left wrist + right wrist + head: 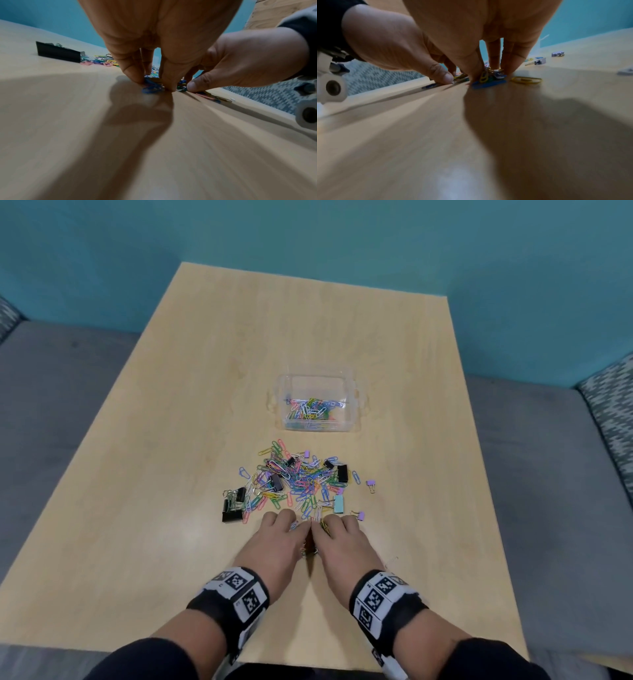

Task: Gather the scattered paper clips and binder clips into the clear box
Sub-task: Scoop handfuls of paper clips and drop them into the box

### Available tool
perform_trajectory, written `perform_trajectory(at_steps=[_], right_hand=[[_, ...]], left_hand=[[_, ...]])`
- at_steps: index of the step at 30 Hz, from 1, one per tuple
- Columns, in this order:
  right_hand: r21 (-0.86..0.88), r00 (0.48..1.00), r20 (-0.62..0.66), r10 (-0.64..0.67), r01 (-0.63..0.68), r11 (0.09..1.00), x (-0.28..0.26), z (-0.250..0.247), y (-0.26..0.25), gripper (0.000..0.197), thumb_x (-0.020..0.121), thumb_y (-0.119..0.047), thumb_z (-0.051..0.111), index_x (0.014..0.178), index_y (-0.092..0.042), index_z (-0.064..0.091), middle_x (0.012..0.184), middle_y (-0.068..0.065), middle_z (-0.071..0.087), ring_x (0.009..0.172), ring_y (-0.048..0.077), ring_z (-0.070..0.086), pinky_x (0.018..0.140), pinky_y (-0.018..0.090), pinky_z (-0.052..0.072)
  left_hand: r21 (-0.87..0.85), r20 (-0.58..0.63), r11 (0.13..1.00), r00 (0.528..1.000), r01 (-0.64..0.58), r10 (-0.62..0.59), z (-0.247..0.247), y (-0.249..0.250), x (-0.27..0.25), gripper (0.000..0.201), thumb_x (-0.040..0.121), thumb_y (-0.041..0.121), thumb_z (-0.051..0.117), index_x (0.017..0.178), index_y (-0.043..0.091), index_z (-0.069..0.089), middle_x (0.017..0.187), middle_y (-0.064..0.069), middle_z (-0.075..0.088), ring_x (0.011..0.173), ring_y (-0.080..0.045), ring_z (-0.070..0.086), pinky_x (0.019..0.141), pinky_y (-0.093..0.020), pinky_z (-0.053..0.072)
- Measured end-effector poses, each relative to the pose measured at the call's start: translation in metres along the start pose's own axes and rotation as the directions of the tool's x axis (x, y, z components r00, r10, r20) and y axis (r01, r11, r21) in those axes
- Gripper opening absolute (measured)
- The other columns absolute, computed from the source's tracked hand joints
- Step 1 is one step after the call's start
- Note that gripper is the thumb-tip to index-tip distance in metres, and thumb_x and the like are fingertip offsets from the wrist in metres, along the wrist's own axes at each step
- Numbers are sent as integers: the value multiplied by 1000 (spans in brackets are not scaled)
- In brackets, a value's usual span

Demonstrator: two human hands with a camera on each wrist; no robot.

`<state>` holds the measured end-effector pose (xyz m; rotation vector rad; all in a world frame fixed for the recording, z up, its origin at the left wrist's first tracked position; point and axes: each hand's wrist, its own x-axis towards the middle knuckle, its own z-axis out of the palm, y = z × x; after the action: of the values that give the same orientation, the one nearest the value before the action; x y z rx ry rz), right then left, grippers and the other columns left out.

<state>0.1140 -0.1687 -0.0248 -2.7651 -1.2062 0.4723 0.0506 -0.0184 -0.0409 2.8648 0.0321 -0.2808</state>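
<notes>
Clear box (354, 409) holds paper clips (310, 409); both hands pinch clips from the pile (298, 481).

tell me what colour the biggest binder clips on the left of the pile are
Black binder clips, clearest in the head view.

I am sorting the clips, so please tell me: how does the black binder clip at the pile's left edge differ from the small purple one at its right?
The black binder clip is clearly larger and dark; the purple binder clip is tiny and pastel. The black one touches other clips; the purple one lies apart. Both lie on the table, outside the clear box.
</notes>
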Motion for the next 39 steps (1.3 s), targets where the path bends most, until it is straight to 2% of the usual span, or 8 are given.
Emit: perform_trajectory(at_steps=[4, 8, 13, 21, 26, 31, 36, 39], right_hand=[[-45, 998, 39, -53, 54, 998, 2, -9, 5, 39, 58, -7, 49, 95, -13, 60, 84, 7, 56, 74, 29, 53, 54, 36, 51], [-4, 983, 171, -68, 70, 998, 4, -21, 5, 40, 63, 1, 62, 101, -8, 56, 97, 14, 53, 89, 35, 51, 64, 42, 46], [-3, 970, 235, -60, 63, 998, 5, -32, 6, 43, 77, 6, 49, 117, -8, 45, 117, 14, 42, 107, 33, 42, 72, 39, 34], [210, 948, 319, -6, -65, 976, 20, -29, 23, 28, 80, 5, 47, 97, -17, 49, 92, 1, 41, 75, 27, 47, 62, 32, 34], [496, 914, 404, 29, -246, 832, 48, -66, 35, 14, 83, -8, 54, 86, -20, 58, 67, -7, 51, 57, 12, 48, 52, 24, 39], [699, 945, 260, 200, -327, 636, 116, -120, 56, 20, 85, -4, 56, 75, -21, 56, 57, 4, 57, 45, 19, 52, 46, 33, 46], [655, 945, 39, 324, -269, 706, 185, -148, 70, 19, 81, -7, 61, 74, -24, 57, 79, 11, 67, 72, 31, 68, 65, 49, 58], [618, 946, 96, 311, -301, 726, 196, -147, 72, 22, 84, -19, 64, 105, -24, 63, 96, 5, 67, 83, 28, 66, 78, 41, 56]], left_hand=[[26, 32, 1000, 999, 3, -3, -2, 1, 2, 41, 62, 9, 70, 96, 24, 54, 89, -1, 47, 72, -21, 42, 60, -34, 46], [46, 79, 999, 997, -10, 7, -12, 3, 4, 38, 53, -2, 64, 80, 21, 52, 81, -1, 46, 67, -22, 46, 49, -32, 42], [-12, 135, 1000, 991, 10, -8, -24, 7, 9, 34, 69, -5, 51, 96, 16, 53, 95, -6, 48, 86, -28, 49, 65, -37, 39], [-218, 236, 954, 960, 204, -152, -37, -1, 14, 3, 86, 19, 56, 82, 19, 56, 83, 2, 48, 78, -24, 55, 66, -31, 42], [-582, 308, 717, 920, 383, -241, -79, -16, 38, 10, 80, 10, 62, 73, 18, 64, 64, 6, 59, 50, -8, 57, 56, -28, 50], [-682, 100, 656, 930, 323, -355, -132, -42, 109, 15, 81, 5, 64, 70, 16, 65, 61, 0, 62, 51, -19, 64, 48, -25, 50], [-715, -58, 654, 911, 248, -409, -158, -51, 174, 17, 82, 8, 64, 70, 20, 63, 66, -3, 63, 54, -19, 66, 54, -31, 56], [-680, -35, 696, 938, 230, -344, -156, -60, 183, 9, 82, 15, 64, 89, 21, 68, 76, 1, 65, 71, -22, 67, 70, -39, 57]])
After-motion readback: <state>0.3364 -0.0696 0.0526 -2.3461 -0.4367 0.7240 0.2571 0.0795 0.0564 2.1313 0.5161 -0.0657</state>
